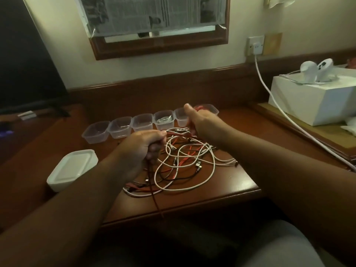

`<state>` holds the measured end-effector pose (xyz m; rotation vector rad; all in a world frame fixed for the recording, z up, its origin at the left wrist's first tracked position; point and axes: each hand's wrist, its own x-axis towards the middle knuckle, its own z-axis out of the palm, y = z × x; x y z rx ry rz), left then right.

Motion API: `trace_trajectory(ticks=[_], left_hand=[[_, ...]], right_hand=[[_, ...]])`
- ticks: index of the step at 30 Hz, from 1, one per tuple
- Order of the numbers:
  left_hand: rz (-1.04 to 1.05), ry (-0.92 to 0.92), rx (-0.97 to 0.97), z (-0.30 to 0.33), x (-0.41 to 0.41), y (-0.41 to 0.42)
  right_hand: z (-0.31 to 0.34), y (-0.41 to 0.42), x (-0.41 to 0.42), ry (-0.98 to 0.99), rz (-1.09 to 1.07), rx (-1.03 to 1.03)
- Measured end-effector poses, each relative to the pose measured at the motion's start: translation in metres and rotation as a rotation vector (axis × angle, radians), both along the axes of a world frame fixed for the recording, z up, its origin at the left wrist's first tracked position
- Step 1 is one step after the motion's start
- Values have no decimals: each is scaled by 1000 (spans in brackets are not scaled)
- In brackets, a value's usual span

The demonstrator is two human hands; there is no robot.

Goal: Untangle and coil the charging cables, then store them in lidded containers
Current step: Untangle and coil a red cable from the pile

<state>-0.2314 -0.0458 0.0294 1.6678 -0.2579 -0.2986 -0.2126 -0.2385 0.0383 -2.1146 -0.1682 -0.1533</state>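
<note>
A tangle of white, red and black charging cables (185, 162) lies on the wooden desk (227, 182). My left hand (143, 147) grips a red cable (174, 134); one end hangs down over the desk's front edge, the other runs taut to my right hand (196, 118). My right hand holds that cable, with red loops at its fingers, above the right end of a row of clear containers (142, 123). One container (163, 119) holds a coiled white cable.
A stack of white lids (72, 169) sits at the left of the desk. A white box (316, 99) with white devices stands at the right, and a thick white cord (285, 116) runs from the wall socket across the desk. A dark screen stands at the far left.
</note>
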Motion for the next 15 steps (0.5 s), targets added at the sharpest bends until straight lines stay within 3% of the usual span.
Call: trace_trajectory(ticks=[3,7,8,11,13,15], left_hand=[[25,-153,119,-2,15,2],[133,-341,140,-3,33,-1],[163,-338,102,-5,36,-3],[157,-157,-49,-14,39,-13],[130,-38,-139,-25,38,-24],[102,41,-199,-33,39,-31]], right_hand=[[-7,9,-4,-2,15,-202],[-15,19,-5,96,125,-205],[-17,20,-4,196,212,-58],[-17,17,3,569,587,725],[-9,19,8,596,707,1136],[-2,21,20,469,617,1368]])
